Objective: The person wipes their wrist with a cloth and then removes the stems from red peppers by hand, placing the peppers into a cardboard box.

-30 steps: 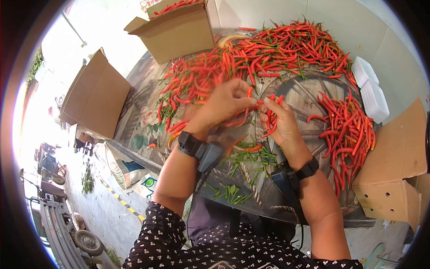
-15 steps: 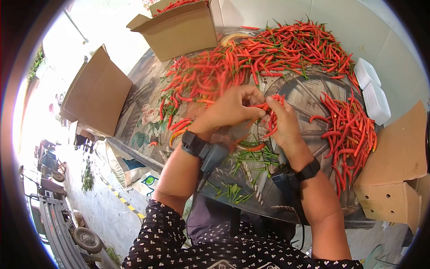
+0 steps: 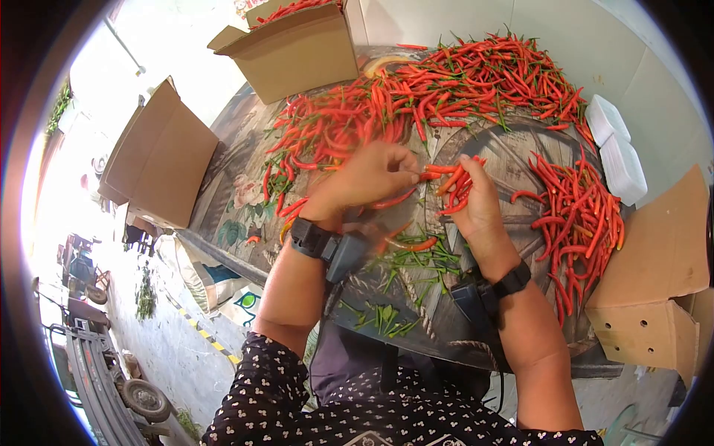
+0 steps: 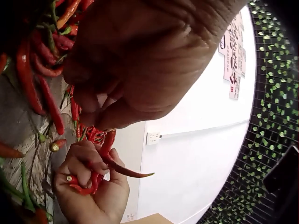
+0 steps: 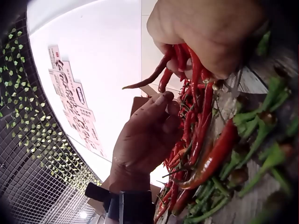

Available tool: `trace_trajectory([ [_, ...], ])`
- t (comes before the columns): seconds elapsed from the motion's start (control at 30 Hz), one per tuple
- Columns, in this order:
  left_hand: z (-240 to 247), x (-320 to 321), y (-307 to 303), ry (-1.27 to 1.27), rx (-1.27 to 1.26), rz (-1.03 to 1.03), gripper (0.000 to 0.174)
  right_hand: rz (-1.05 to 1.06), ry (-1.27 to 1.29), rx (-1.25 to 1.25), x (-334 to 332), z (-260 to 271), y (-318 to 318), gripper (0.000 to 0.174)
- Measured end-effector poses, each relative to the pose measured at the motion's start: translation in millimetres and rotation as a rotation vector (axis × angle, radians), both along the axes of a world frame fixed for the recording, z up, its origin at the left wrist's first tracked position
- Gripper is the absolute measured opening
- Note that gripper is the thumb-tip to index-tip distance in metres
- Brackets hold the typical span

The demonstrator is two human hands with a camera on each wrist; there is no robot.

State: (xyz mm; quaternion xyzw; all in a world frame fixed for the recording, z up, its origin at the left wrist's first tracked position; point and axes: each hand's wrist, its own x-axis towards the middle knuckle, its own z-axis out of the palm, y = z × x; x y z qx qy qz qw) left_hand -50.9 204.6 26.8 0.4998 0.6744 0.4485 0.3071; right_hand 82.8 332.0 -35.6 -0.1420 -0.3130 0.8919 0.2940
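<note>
I'm watching the right hand (image 3: 480,204) clenching a bunch of red chillies (image 3: 455,187) while the left hand (image 3: 368,178) is pinching one chilli (image 3: 433,175) just beside it, with green stems (image 3: 416,260) lying below the grip, a seemingly finished pile (image 3: 580,215) to its right, and the big heap (image 3: 416,97) beyond looking undone.

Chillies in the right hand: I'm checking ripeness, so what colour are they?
Red; the chillies show best in the head view.

Nothing legible on show here.
White printed notices (image 5: 74,100) on the pale wall (image 5: 110,51) carry dark lettering, all too blurred to read.
</note>
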Motion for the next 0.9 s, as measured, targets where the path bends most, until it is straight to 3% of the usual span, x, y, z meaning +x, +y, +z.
trace_trajectory([
  [0.07, 5, -6, -8, 0.29, -0.154, -0.084, 0.011, -0.048, 0.004, -0.049, 0, 7, -4, 0.014],
  [0.1, 7, -6, -11, 0.29, -0.154, -0.085, 0.011, -0.049, 0.004, -0.049, 1, 8, -4, 0.014],
  [0.17, 9, -3, -17, 0.658, -0.213, -0.126, 0.015, -0.023, -0.005, -0.069, 2, 9, -4, 0.015],
  [0.2, 8, 0, -18, 0.658, -0.212, -0.125, 0.015, -0.023, -0.005, -0.068, 1, 6, -2, 0.015],
  [0.27, 8, 6, -16, 0.933, -0.331, -0.054, 0.017, 0.026, 0.105, -0.009, -3, -1, 0, 0.015],
  [0.4, 2, 0, -10, 0.89, -0.388, -0.064, 0.017, 0.06, 0.012, 0.009, 3, 6, -2, 0.014],
  [0.47, 0, -5, -8, 0.661, -0.121, -0.026, 0.016, 0.075, 0.015, 0.041, 3, 9, -4, 0.011],
  [0.5, -1, -7, -7, 0.661, -0.121, -0.026, 0.016, 0.076, 0.015, 0.042, 3, 9, -5, 0.011],
  [0.57, 1, -8, -7, 0.218, -0.056, -0.058, 0.012, 0.117, -0.057, 0.133, 3, 10, -6, 0.01],
  [0.67, 2, -1, -4, 0.169, -0.018, -0.095, 0.011, 0.175, -0.115, 0.266, 3, 12, -9, 0.014],
  [0.9, -1, -4, -3, 0.075, -0.015, -0.181, 0.013, 0.115, -0.093, 0.235, 4, 12, -8, 0.018],
])
